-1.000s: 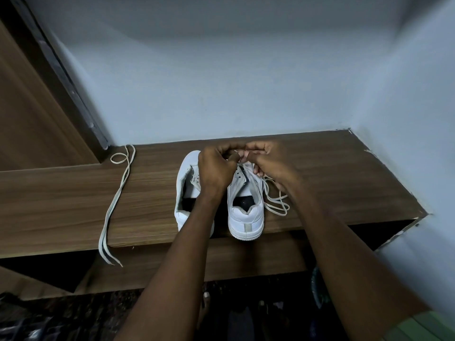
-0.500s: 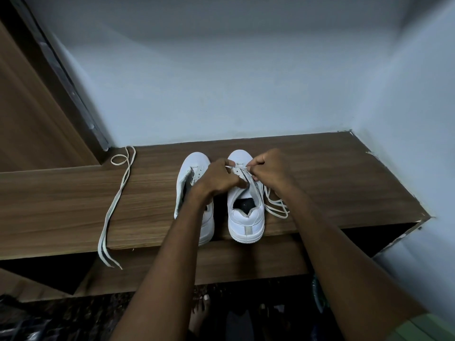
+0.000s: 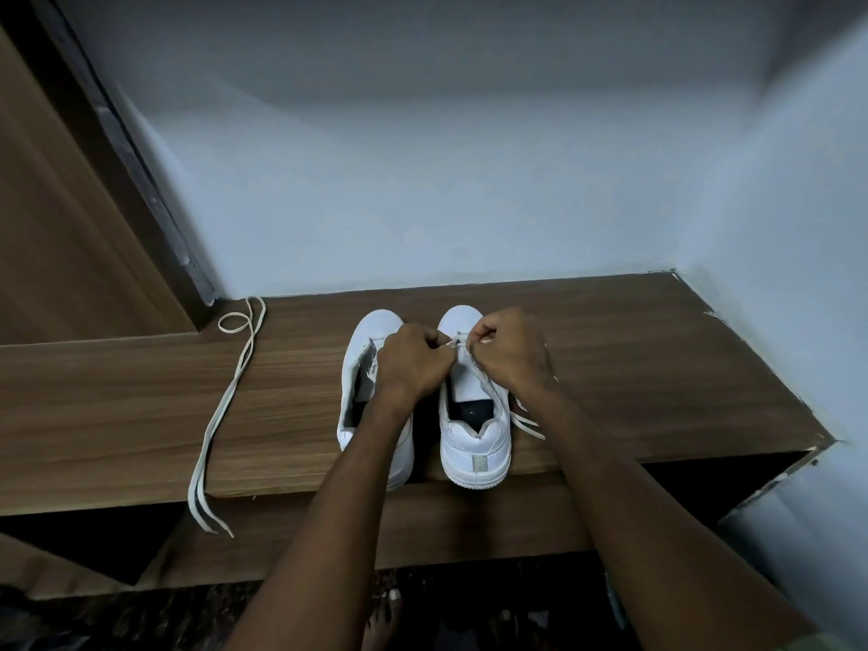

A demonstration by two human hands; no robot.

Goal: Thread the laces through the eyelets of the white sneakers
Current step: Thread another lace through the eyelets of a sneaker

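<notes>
White leather sneaker (image 3: 474, 439), flat lace (image 3: 458, 341) pinched, both hands (image 3: 509, 352).

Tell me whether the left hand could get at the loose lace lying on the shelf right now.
Probably yes, once it lets go. The left hand is busy pinching the lace at the right sneaker. The loose lace lies uncovered on the shelf, on that hand's side, with nothing between.

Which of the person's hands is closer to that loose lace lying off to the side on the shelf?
The left hand. It works at the right-hand sneaker, across the other sneaker from the spare lace. The right hand is farther still.
</notes>
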